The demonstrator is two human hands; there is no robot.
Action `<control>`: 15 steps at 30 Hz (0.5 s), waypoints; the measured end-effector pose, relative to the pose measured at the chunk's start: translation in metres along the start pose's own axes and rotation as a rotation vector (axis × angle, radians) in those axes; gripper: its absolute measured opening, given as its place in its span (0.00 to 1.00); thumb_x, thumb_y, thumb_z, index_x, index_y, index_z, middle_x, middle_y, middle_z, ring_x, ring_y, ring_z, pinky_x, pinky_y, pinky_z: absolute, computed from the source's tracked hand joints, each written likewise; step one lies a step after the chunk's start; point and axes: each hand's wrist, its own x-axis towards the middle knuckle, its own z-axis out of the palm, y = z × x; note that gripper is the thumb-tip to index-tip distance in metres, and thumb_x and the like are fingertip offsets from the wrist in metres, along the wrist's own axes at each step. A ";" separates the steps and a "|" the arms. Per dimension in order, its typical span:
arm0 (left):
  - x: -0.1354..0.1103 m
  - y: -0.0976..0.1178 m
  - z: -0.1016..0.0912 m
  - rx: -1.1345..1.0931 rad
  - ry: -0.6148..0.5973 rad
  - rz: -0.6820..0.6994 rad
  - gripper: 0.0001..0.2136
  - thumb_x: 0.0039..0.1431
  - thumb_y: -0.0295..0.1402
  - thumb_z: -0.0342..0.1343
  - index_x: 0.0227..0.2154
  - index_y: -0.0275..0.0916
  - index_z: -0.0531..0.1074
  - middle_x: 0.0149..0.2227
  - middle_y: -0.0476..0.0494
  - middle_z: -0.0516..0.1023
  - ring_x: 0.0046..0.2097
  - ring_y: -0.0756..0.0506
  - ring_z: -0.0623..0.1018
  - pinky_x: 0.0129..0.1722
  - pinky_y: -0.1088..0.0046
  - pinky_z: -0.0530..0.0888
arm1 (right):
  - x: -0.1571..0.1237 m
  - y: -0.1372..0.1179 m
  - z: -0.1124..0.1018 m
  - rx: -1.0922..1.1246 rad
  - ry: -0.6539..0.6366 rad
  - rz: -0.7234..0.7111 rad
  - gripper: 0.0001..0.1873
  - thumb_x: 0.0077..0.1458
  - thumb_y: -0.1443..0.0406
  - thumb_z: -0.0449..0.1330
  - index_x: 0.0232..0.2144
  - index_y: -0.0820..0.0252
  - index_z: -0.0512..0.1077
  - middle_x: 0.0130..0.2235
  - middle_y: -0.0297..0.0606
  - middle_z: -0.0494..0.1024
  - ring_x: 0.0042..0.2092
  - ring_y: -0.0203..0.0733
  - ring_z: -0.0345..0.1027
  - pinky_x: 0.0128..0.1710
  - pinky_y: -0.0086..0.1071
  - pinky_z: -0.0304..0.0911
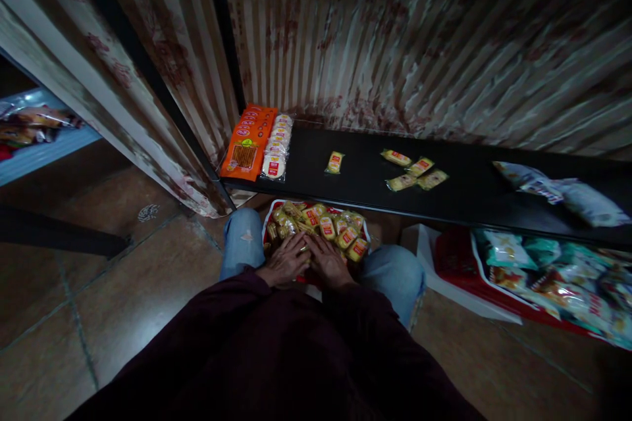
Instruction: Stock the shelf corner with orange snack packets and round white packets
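Note:
Between my knees stands a red basket with a white rim (367, 231), filled with small wrapped snack packets (327, 228) in yellow film with red labels. My left hand (286, 259) rests on the packets at the basket's near side, fingers stretched out. Beside it, my right hand (328, 261) lies on the same pile, its fingers also extended and nearly touching the left ones. Neither hand visibly grips a packet; what lies under the palms is hidden. On the black shelf above are a single similar packet (334, 162) and a loose group of several more (417, 171).
An orange snack bag (249, 143) and a clear pack of round white cakes (278, 147) lie at the shelf's (360, 179) left end. A crumpled bag (567, 192) lies rightward. Below stands a red crate (454, 256) of bagged snacks. Striped curtains (316, 39) hang behind.

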 end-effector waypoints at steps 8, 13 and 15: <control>0.017 -0.022 0.008 -0.065 0.101 -0.189 0.16 0.63 0.35 0.48 0.51 0.38 0.69 0.60 0.35 0.65 0.66 0.39 0.55 0.60 0.51 0.62 | 0.017 0.003 -0.007 0.250 0.124 0.053 0.32 0.57 0.63 0.52 0.63 0.51 0.53 0.60 0.43 0.63 0.60 0.47 0.58 0.56 0.43 0.60; 0.025 -0.028 0.014 -0.092 0.085 -0.226 0.16 0.64 0.36 0.47 0.53 0.41 0.68 0.58 0.38 0.67 0.62 0.41 0.63 0.59 0.54 0.64 | 0.019 0.005 -0.008 0.211 0.170 0.105 0.32 0.58 0.59 0.52 0.64 0.57 0.53 0.59 0.47 0.65 0.59 0.51 0.59 0.57 0.45 0.58; 0.025 -0.027 0.016 -0.076 0.072 -0.228 0.16 0.63 0.34 0.47 0.53 0.41 0.67 0.59 0.38 0.65 0.62 0.41 0.63 0.59 0.54 0.64 | 0.019 0.004 -0.005 0.137 0.190 0.116 0.33 0.58 0.58 0.52 0.63 0.59 0.53 0.57 0.49 0.66 0.58 0.54 0.58 0.58 0.47 0.56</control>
